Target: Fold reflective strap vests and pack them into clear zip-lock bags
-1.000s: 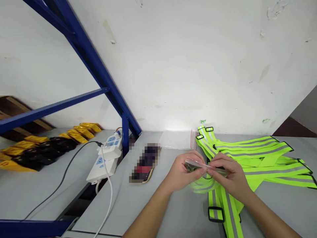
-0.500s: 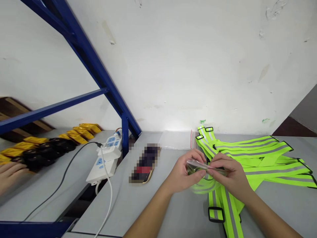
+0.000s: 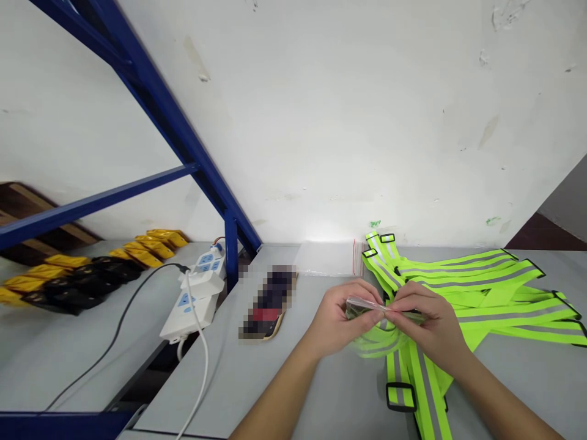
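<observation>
Between my hands is a clear plastic bag (image 3: 364,304) with a coiled neon-green reflective strap (image 3: 378,343) inside it. My left hand (image 3: 342,321) pinches the bag's top edge between thumb and fingers. Close beside it, my right hand (image 3: 424,318) pinches the same edge, thumb and fingertips pressed together. Under and to the right of my hands lies a pile of neon-green reflective straps (image 3: 499,315) with grey stripes and black buckles. One black buckle (image 3: 400,396) shows at the near end of the pile.
Flat clear bags (image 3: 325,258) with a red line lie by the wall. A phone (image 3: 270,302) rests left of my hands. Further left are a power strip (image 3: 192,305) with cables, a blue metal frame (image 3: 183,140), and yellow and black packets (image 3: 82,281) on another table.
My fingertips have drawn closer together along the bag's edge. Another person's hand at the far left has gone out of view.
</observation>
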Demonstrator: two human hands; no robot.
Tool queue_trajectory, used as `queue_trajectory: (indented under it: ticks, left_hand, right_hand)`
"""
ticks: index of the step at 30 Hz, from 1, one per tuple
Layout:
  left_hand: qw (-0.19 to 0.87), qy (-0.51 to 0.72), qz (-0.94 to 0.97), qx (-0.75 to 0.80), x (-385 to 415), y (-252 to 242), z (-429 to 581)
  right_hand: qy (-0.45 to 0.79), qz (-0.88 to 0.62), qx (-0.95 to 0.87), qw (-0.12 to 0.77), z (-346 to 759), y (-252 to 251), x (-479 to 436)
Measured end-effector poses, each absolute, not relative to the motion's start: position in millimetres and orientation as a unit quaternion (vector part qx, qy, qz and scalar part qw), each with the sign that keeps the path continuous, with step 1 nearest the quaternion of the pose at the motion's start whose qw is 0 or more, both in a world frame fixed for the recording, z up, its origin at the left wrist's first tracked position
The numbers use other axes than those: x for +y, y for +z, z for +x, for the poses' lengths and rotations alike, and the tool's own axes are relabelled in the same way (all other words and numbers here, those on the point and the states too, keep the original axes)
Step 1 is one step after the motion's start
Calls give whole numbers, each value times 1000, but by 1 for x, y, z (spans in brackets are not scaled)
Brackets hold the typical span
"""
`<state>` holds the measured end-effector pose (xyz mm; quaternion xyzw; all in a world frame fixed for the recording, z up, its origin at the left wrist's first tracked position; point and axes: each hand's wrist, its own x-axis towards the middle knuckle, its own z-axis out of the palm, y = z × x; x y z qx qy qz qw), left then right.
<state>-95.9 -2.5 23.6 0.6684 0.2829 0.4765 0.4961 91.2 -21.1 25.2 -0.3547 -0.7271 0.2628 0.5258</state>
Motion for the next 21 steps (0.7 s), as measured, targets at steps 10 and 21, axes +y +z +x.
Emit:
queue_trajectory:
  ticks: [10,21]
  left_hand:
    - [485,489,663,295,-2,20,-97]
    - [476,500,663,291,2,21,-99]
  right_hand:
    - [284,-350,-716,534,91,21,-19]
    - [282,-363,-717,525,92,23,-18]
